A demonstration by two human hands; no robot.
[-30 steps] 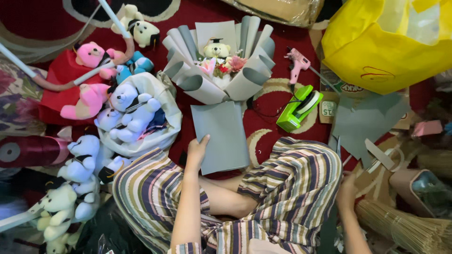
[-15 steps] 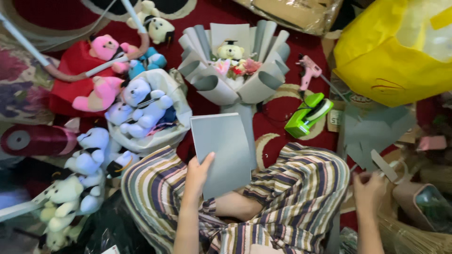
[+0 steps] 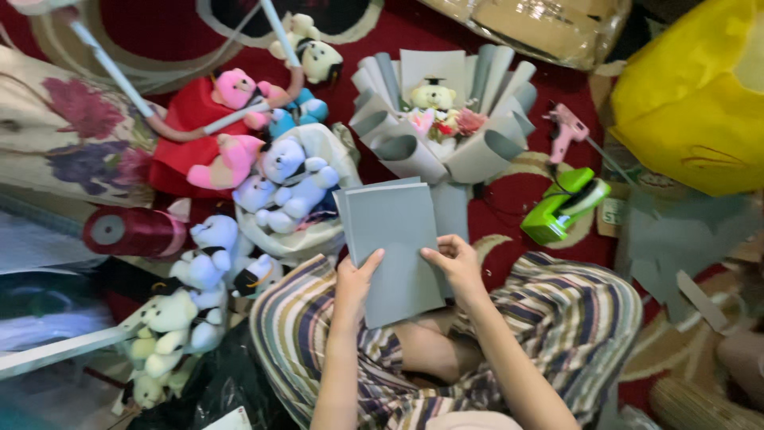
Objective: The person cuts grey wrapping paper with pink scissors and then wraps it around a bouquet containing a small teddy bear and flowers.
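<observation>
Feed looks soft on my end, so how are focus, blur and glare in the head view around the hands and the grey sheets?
Head view: the grey sheets and both hands, left hand and right hand, are fairly sharp; the edges go soft; light is even with weak shadows; some glare on the yellow bag.

Home craft floor: red carpet (image 3: 509,199), plush toys (image 3: 286,179) (many), glue gun (image 3: 565,131).

We are sitting on a red patterned carpet (image 3: 398,32) — plush bears (image 3: 199,263), a paper bouquet (image 3: 446,135), a pink glue gun (image 3: 565,127), a green stapler (image 3: 565,207), a ribbon spool (image 3: 131,232) and a yellow bag (image 3: 692,103) are lying on it.
</observation>
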